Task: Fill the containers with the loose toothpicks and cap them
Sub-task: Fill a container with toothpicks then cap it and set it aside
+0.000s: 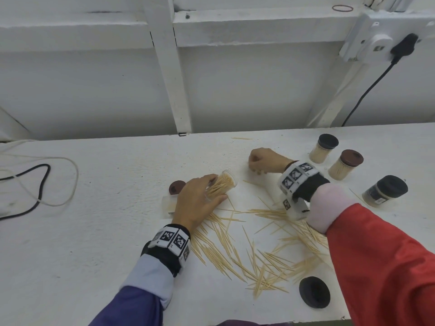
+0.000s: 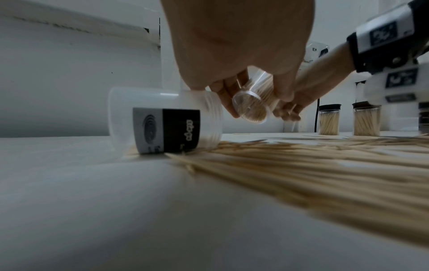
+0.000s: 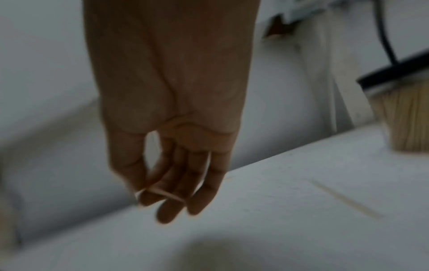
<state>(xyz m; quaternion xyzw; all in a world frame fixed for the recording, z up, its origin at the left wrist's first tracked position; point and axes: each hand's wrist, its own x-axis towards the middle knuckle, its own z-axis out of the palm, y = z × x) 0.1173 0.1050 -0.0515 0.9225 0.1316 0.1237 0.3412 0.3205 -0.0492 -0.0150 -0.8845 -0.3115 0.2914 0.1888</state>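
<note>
My left hand [image 1: 217,188] grips a small clear container [image 1: 229,182], tilted with its open mouth away from me and partly filled with toothpicks; its round base [image 2: 249,108] faces the left wrist camera. My right hand [image 1: 255,167] hovers fingers-down just beyond it and pinches a pale toothpick [image 3: 160,192] between thumb and fingers. Loose toothpicks [image 1: 249,250] lie scattered across the white table between my arms. A brown cap [image 1: 177,187] lies left of my left hand and a black cap [image 1: 314,291] near the front edge.
An empty clear labelled container [image 2: 167,121] lies on its side under my left palm. Three capped, filled containers [image 1: 323,148] [image 1: 344,168] [image 1: 386,190] stand at the right. Cables [image 1: 40,184] trail over the table's left part. A white wall rises behind the table.
</note>
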